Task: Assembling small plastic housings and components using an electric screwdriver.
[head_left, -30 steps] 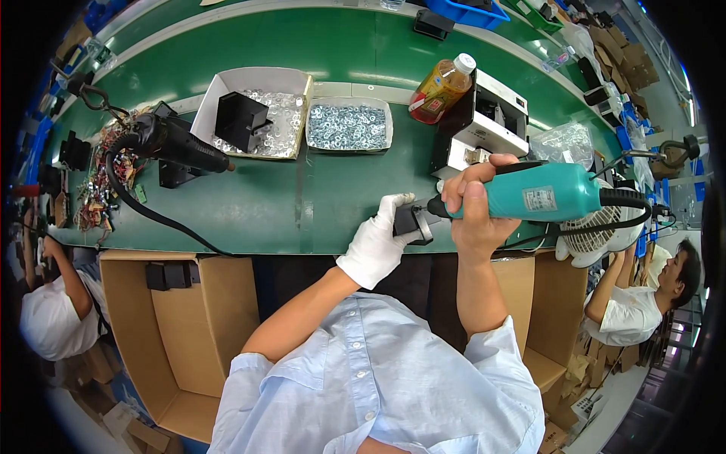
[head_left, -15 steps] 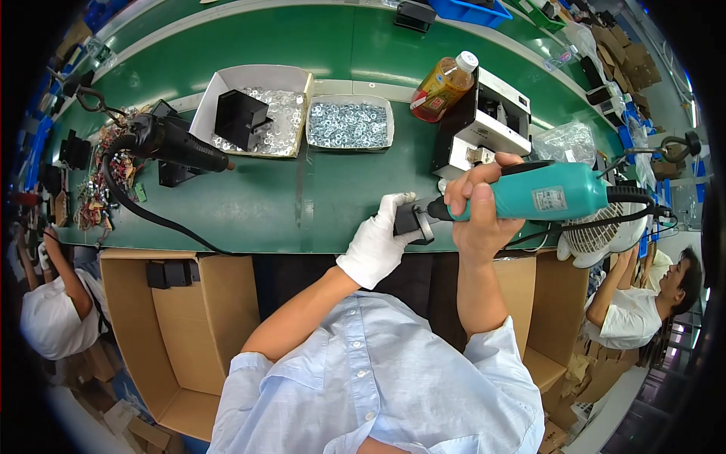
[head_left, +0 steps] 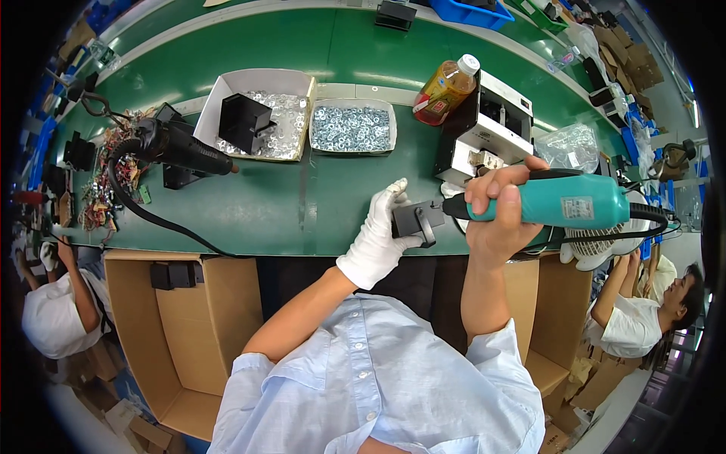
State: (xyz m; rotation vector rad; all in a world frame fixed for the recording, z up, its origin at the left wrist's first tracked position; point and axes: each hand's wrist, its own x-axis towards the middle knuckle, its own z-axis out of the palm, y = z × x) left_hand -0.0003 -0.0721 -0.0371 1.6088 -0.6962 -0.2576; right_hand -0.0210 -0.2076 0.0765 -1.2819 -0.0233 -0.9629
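Note:
My left hand (head_left: 372,248), in a white glove, grips a small black box-shaped part (head_left: 409,221) with a bracket on its side, just over the bench's front edge. Bare, my right hand (head_left: 501,219) is wrapped round a teal electric screwdriver (head_left: 556,203), held level with its dark nose pointing left. The tip is right beside the black part; whether it touches is too small to tell. Beyond my hands stand a tray of small silver washers (head_left: 354,129) and a white box (head_left: 215,106) of shiny small parts, with a black housing (head_left: 246,122) lying in it.
A black corded power screwdriver (head_left: 185,149) hangs at the left near tangled wires (head_left: 106,197). A drink bottle (head_left: 446,89) and a white-and-black machine (head_left: 491,121) stand at the back right. Beside the fan (head_left: 597,240) runs the cord. Open cartons (head_left: 181,318) flank me; co-workers sit either side.
The screwdriver has drawn back a little to the right and down, away from the black part. The part has turned slightly in my left hand, whose forefinger is lifted more.

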